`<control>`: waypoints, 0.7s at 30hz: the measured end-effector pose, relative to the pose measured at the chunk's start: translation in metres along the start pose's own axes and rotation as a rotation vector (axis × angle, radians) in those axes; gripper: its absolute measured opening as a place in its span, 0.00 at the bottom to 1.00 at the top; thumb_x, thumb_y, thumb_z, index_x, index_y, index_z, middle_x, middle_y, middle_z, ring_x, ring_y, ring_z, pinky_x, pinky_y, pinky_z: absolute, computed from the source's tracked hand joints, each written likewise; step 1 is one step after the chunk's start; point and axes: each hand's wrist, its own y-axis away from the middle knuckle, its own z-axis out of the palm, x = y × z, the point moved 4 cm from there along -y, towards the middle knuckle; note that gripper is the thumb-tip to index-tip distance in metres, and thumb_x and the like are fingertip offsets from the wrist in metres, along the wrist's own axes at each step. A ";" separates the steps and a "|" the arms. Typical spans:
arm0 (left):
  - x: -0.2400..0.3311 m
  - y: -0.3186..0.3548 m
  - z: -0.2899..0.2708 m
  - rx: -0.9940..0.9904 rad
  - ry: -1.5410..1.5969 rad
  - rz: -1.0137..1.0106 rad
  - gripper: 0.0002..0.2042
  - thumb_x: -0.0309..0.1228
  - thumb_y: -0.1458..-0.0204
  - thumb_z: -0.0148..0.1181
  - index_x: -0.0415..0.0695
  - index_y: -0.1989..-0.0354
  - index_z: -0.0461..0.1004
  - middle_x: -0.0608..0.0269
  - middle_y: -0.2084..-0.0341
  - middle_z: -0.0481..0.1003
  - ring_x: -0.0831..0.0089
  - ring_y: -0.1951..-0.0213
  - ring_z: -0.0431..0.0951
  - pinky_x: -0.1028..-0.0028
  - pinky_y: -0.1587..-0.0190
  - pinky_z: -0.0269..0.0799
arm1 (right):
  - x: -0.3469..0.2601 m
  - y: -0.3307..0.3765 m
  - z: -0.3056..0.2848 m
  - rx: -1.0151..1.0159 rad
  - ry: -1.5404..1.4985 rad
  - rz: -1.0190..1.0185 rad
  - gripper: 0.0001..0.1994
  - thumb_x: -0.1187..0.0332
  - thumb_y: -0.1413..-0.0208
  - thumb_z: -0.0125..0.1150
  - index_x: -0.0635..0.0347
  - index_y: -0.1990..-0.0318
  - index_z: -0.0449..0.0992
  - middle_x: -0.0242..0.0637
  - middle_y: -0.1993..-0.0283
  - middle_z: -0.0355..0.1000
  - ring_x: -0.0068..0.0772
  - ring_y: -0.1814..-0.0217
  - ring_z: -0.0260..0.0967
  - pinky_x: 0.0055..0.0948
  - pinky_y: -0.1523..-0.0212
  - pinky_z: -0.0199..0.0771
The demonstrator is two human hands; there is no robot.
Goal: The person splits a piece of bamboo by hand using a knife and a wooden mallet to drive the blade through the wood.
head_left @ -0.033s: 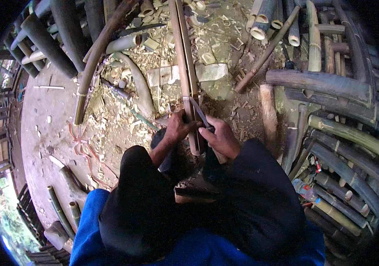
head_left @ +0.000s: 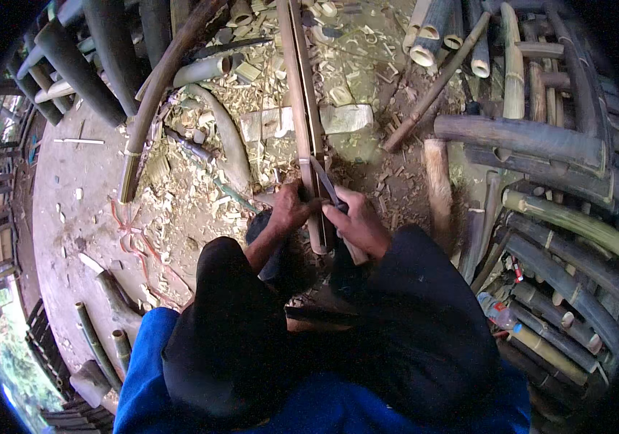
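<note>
The pole [head_left: 302, 108] is grasped by the left hand [head_left: 292, 210], whose fingers are closed over it, probably so that it is kept from rolling or sliding. The knife [head_left: 326, 179] is gripped by the right hand [head_left: 361, 223], just beside the left one; its pale handle is seen to come out behind the grip, and its blade is pointed forward and to the left, against the pole. Whether the edge is pressed into the wood cannot be told. The hands are held close together, perhaps because the blade is better guided in this way. The near end of the pole is placed just behind the hands, between the legs [head_left: 411, 311], by which it may be steadied. Ahead of the hands, the pole is laid across a pale block [head_left: 349, 118], by which it seems to be raised from the ground [head_left: 100, 210]. A dark slot is seen along its length, and its far end is cut off by the view. Ahead of the hands and to their left, shavings [head_left: 172, 199] are scattered. Farther to the left, red string [head_left: 132, 242] is spread, well apart from both hands. To their right a log [head_left: 437, 177] is placed, and beyond it bamboo [head_left: 566, 220] is piled, perhaps to be kept within reach.
</note>
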 end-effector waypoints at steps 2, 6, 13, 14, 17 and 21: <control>-0.002 -0.003 0.003 0.018 -0.006 0.008 0.24 0.40 0.62 0.73 0.33 0.63 0.75 0.47 0.72 0.78 0.61 0.68 0.79 0.62 0.63 0.73 | -0.002 -0.010 0.001 0.006 -0.045 0.021 0.15 0.68 0.46 0.56 0.71 0.56 0.73 0.44 0.67 0.73 0.28 0.64 0.67 0.32 0.60 0.71; 0.013 0.004 0.000 0.029 -0.052 -0.033 0.23 0.39 0.62 0.72 0.32 0.63 0.75 0.46 0.72 0.78 0.57 0.68 0.79 0.60 0.62 0.73 | -0.009 -0.008 0.002 -0.010 -0.112 0.116 0.16 0.67 0.44 0.57 0.71 0.54 0.72 0.39 0.68 0.72 0.24 0.64 0.66 0.30 0.61 0.70; 0.012 0.003 -0.001 -0.014 0.121 0.031 0.24 0.39 0.59 0.72 0.32 0.61 0.74 0.45 0.69 0.79 0.58 0.65 0.81 0.62 0.61 0.75 | -0.018 -0.004 -0.002 0.046 -0.038 0.115 0.16 0.65 0.43 0.58 0.67 0.52 0.73 0.34 0.69 0.72 0.23 0.74 0.69 0.29 0.74 0.72; 0.012 0.003 -0.001 -0.017 0.080 0.019 0.24 0.39 0.59 0.72 0.32 0.61 0.74 0.45 0.69 0.78 0.58 0.66 0.81 0.62 0.62 0.75 | -0.013 -0.006 -0.007 0.003 -0.035 0.275 0.17 0.65 0.43 0.58 0.69 0.51 0.73 0.37 0.67 0.73 0.30 0.66 0.72 0.31 0.61 0.75; 0.031 0.003 -0.003 -0.061 0.042 -0.049 0.24 0.38 0.59 0.72 0.31 0.61 0.73 0.46 0.71 0.78 0.61 0.67 0.79 0.63 0.63 0.74 | -0.002 -0.040 -0.013 0.096 0.016 0.056 0.19 0.64 0.43 0.59 0.70 0.49 0.72 0.42 0.64 0.75 0.35 0.60 0.73 0.34 0.52 0.73; 0.011 0.002 0.001 -0.033 0.081 -0.046 0.24 0.39 0.60 0.74 0.32 0.62 0.74 0.47 0.72 0.77 0.61 0.68 0.78 0.62 0.63 0.73 | -0.016 -0.082 -0.023 0.125 0.034 0.010 0.19 0.65 0.44 0.60 0.73 0.51 0.73 0.47 0.59 0.76 0.31 0.56 0.72 0.31 0.49 0.70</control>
